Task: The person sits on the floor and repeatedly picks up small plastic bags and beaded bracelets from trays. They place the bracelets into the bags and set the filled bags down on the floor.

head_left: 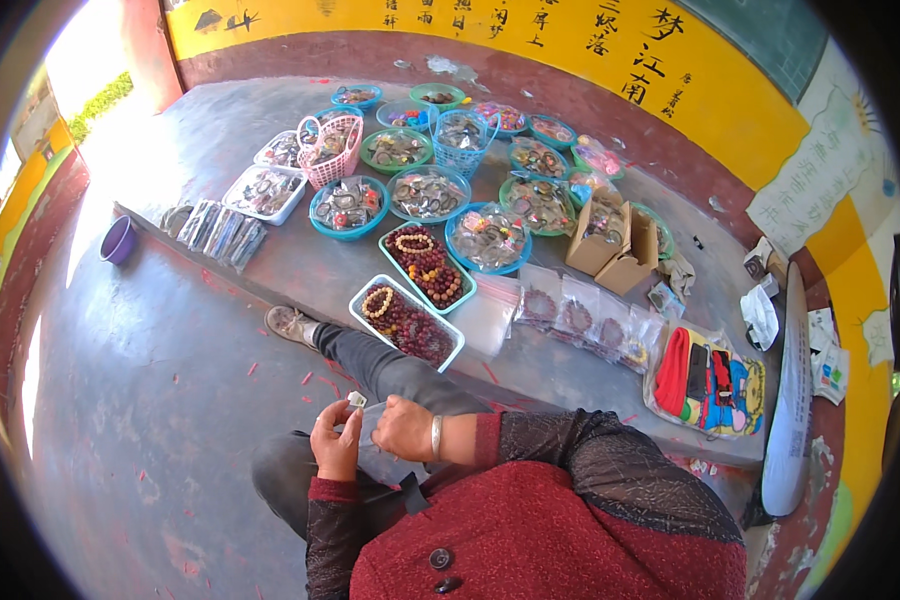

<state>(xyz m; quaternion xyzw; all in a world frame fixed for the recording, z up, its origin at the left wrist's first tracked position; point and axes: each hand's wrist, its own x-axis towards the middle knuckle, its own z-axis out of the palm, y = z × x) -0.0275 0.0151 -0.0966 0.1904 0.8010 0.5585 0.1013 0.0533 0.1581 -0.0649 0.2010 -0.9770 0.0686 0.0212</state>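
Observation:
My left hand (336,442) is raised over my lap, with thumb and fingers closed on a small white piece (356,400), possibly a label or card. Close beside it, my right hand (404,430) is closed like a fist, a silver bangle on its wrist. Between the two hands hangs a clear plastic bag (371,424); the right fingers seem to grip its edge. Ahead of my knee lies a white tray (458,352) of dark red bead bracelets (410,328). A second tray (386,246) behind it holds red, brown and yellow bead bracelets (432,268).
On the raised concrete platform stand several round baskets of bagged small items, a pink basket (332,152), and an open cardboard box (630,262). Bagged bracelets (576,318) and a colourful textile pack (708,382) lie right. A purple bowl (118,241) sits on the floor left.

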